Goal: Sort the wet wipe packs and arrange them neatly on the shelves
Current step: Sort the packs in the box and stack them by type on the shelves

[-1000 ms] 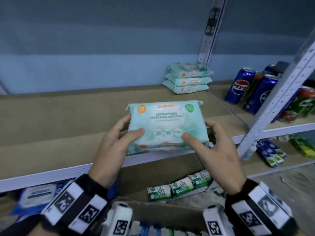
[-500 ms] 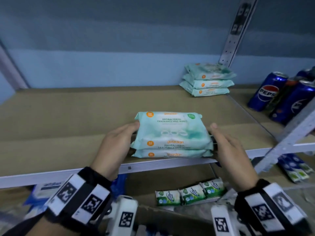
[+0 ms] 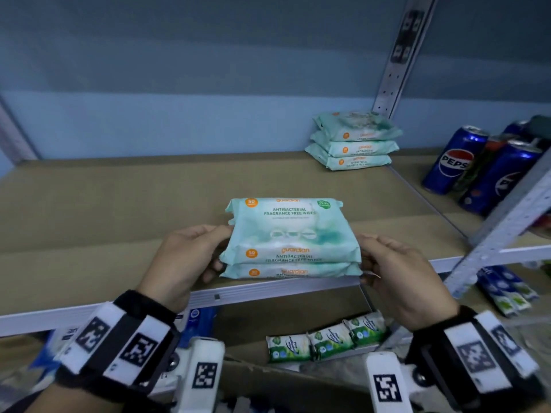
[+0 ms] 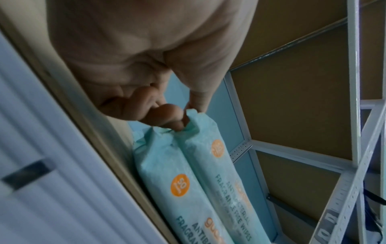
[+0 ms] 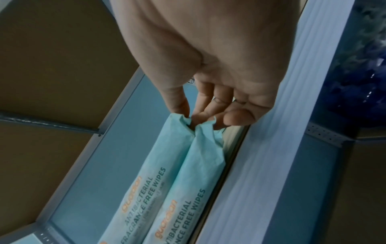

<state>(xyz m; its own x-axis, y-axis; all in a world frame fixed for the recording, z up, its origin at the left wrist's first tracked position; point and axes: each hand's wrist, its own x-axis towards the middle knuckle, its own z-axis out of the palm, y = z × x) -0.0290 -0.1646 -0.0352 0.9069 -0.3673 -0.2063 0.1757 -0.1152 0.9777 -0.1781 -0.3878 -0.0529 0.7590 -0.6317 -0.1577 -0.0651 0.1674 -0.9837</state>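
Two teal wet wipe packs are stacked flat at the front edge of the shelf, betw. the two hands. The left hand is held at the stack's left end, back of hand up, wrist angled in from lower left. In the left wrist view its thumb & fingertips are seen pinching the crimped end seams of the packs. The right hand is held at the stack's right end, mirrored, wrist angled in from lower right; in the right wrist view its thumb & fingertips are closed on the crimped seams there. So both hands are grasping the stack by its ends, w/ the bottom pack resting on the shelf board just behind the metal lip.

Beyond the right hand, at the back of the same shelf, a stack of three matching packs is seen beside the upright post. Farther right of that hand, blue Pepsi cans stand in the next bay. Below the hands, on the lower shelf, small green-and-white packs lie in a row.
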